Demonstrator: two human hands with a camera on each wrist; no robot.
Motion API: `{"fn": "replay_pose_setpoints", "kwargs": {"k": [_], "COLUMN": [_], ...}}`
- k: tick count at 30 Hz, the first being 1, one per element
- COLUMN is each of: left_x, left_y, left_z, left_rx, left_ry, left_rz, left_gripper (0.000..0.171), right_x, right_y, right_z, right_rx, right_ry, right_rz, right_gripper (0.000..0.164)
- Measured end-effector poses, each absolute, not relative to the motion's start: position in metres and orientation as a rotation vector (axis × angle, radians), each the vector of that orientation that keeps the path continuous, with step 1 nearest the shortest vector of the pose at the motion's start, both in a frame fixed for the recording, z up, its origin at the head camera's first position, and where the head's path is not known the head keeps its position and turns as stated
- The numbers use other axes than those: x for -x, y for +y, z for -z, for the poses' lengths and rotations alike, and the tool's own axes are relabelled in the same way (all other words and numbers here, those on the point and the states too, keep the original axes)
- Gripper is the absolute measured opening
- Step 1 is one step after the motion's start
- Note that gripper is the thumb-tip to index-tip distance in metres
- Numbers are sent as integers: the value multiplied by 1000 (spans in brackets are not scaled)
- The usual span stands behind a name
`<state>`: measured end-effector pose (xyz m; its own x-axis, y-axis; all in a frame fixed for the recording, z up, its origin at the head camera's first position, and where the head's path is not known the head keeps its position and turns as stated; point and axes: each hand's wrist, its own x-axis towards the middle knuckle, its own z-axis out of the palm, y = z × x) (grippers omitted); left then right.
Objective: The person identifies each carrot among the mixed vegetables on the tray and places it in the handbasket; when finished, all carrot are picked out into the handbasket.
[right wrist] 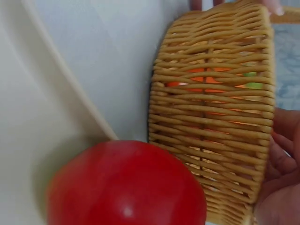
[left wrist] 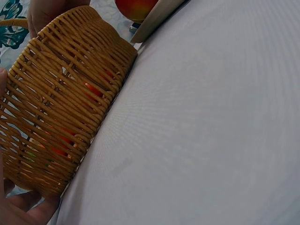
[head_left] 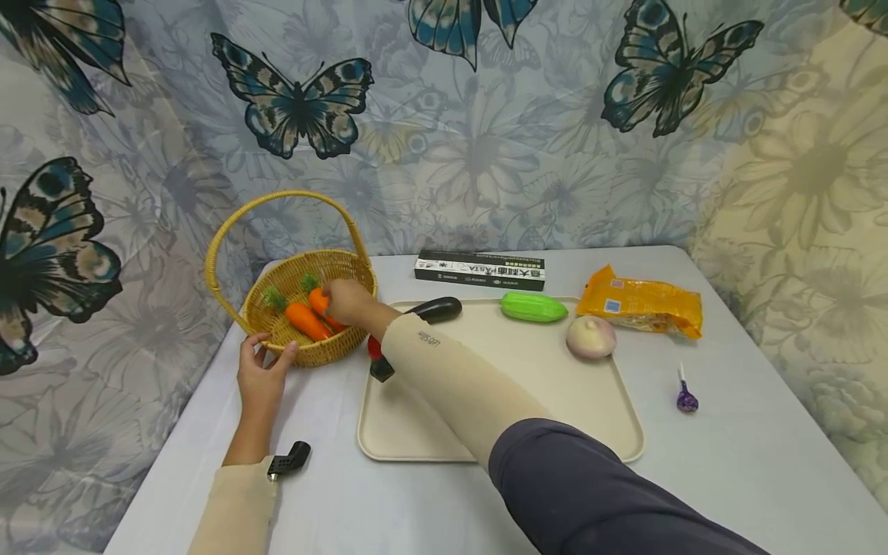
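A yellow wicker basket (head_left: 333,351) with a tall arched handle stands at the table's left, with two orange carrots (head_left: 305,320) inside, green tops toward the back. My left hand (head_left: 262,378) holds the basket's near left side, thumb at the rim; its fingers (left wrist: 42,206) also show against the wicker in the left wrist view. Reaching over the right rim, my right hand (head_left: 352,303) grips the carrot on the right (head_left: 318,301), fingers curled down around it. The palm partly hides that carrot. In the right wrist view the hand (right wrist: 281,178) is behind the rim.
A beige tray (head_left: 499,460) bears an eggplant (head_left: 444,309), a green ridged vegetable (head_left: 533,307), an onion-like bulb (head_left: 591,338) and a red round fruit (right wrist: 126,187), mostly hidden by my right arm. Behind lies a black pasta box (head_left: 479,270); right, an orange packet (head_left: 641,304) and purple lollipop (head_left: 687,399).
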<state>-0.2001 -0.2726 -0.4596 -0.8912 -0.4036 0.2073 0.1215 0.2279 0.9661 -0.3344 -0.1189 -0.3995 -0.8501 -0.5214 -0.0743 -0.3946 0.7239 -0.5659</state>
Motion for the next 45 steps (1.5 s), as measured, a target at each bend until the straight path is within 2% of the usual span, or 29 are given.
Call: {"fn": "replay_pose_setpoints", "kwargs": {"k": [7,13,24,30,34,45], "left_x": [203,212,213,205,210,214], "left_y": [-273,-283,-288,-280,-283,-287], "left_z": [461,478,484,469,476,484], "left_rx": [-261,-283,-312,-295,-294,-310], "left_ry": [-2103,-2098,-2110,-2121,-2107,-2108], "left_rz": [1712,1711,1693,1710,1699,1674], "left_gripper": [63,65,67,65,65,66], "right_x": [317,298,260,241,232,207], "right_y": [-81,-41,20,63,88,130], "right_z": [380,372,381,390,400,425], "right_rx": [827,856,798,690,609,505], "right_ry": [2609,2595,2593,2617,2633,2679], "right_rz": [1080,1210,1236,1277,1262,1161], "right_gripper": [45,44,40,41,42,41]}}
